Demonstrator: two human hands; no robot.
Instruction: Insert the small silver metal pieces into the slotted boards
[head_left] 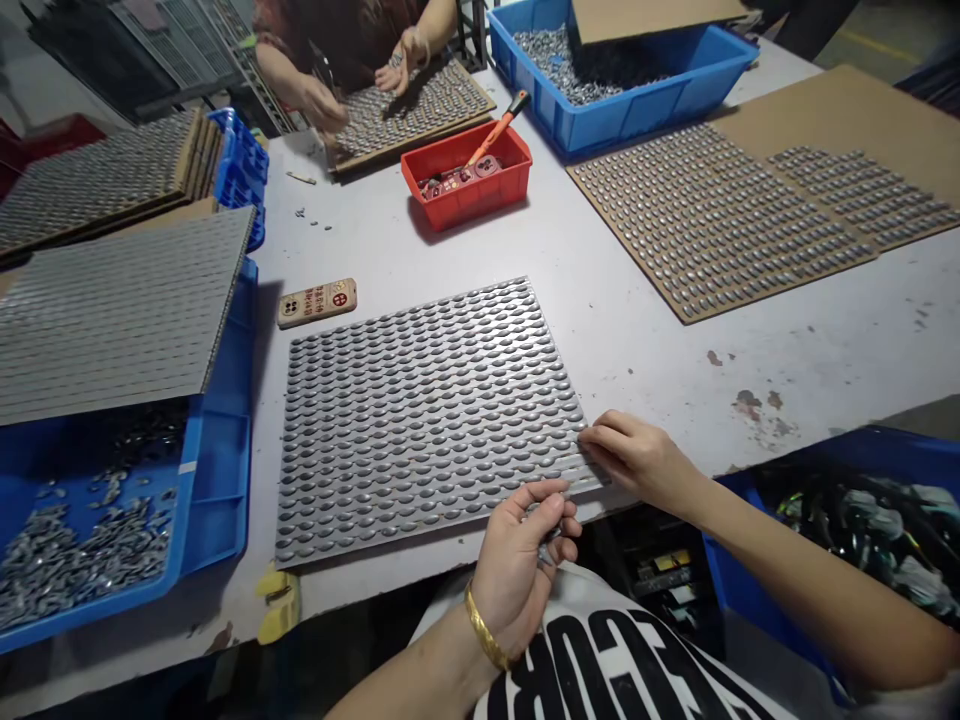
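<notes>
In front of me on the white table lies a grey board (420,400) covered with rows of small dark oval metal pieces. My left hand (517,560), with a gold bracelet on its wrist, is by the board's near edge. Its fingers are curled around several small grey metal pieces (551,535). At the board's near right corner my right hand (637,460) touches the surface with its fingertips pinched together. Whatever sits between those fingertips is hidden. Bare grooved strips show on the board between my two hands.
Blue bins (217,480) (600,125) of loose metal pieces stand left and far right. A red tray (469,185) holds an orange-handled tool (499,130). A patterned case (316,302) lies behind the board. Filled boards (720,220) lie at right. Across the table a person's hands (401,65) work.
</notes>
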